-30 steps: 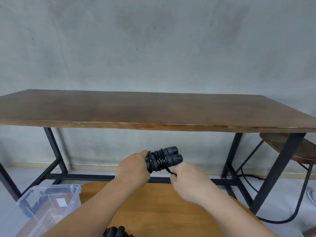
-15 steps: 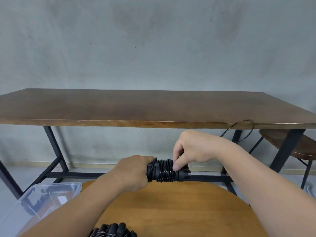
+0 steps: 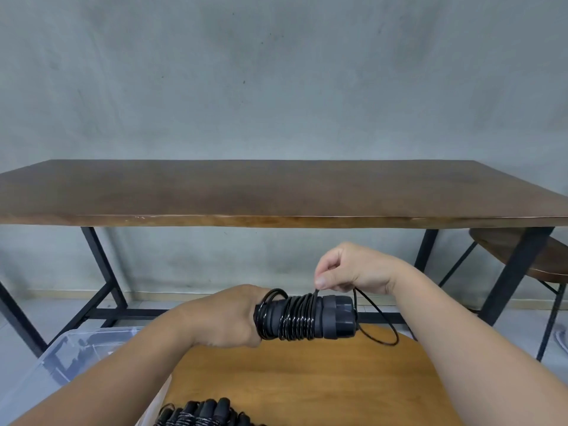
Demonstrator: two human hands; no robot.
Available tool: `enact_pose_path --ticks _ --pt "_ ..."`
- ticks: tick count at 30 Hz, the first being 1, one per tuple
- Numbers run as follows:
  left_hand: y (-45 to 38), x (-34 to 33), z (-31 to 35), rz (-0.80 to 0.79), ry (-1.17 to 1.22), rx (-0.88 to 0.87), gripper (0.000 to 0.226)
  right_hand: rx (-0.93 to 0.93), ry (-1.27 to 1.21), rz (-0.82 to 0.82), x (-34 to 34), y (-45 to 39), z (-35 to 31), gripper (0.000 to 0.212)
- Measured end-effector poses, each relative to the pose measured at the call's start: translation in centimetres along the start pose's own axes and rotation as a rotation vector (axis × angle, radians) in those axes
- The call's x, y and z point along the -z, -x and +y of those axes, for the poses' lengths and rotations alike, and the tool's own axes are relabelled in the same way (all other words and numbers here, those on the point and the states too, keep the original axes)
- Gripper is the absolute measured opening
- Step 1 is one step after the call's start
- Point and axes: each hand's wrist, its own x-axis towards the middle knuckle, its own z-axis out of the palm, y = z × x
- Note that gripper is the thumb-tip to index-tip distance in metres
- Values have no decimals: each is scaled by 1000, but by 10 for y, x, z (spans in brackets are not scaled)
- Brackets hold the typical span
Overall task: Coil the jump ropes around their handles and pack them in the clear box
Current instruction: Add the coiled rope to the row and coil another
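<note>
The thin, springy black cord [image 3: 378, 321] looks light and slick, apt to unwind off the paired handles [image 3: 307, 316] gripped in the left hand [image 3: 227, 318] above the round tabletop [image 3: 307, 379], so the right hand [image 3: 350, 269] pinches its last loop close.

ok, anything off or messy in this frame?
One loose end: a loop of black cord hangs free past the caps of the handles, unwound, pinched by the right hand. The left hand grips the handles. Coils near it look slack. No damage shows.
</note>
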Motion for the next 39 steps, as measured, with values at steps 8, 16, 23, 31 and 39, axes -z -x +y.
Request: enact_pose_path --ticks 8,16,23,31,39 --pt "-5 5 -9 174 147 -24 29 11 -710 214 -39 -15 33 25" --pt "-10 -4 -10 334 203 -10 28 47 -965 414 -80 -12 36 28" --pt "-19 -2 -15 464 141 70 24 -15 -807 483 -107 -4 30 28" --pt "-20 -10 -29 528 -134 206 18 -184 187 491 -108 11 15 35" --pt "-15 -17 -22 437 -374 255 31 -222 917 344 -97 28 -22 15"
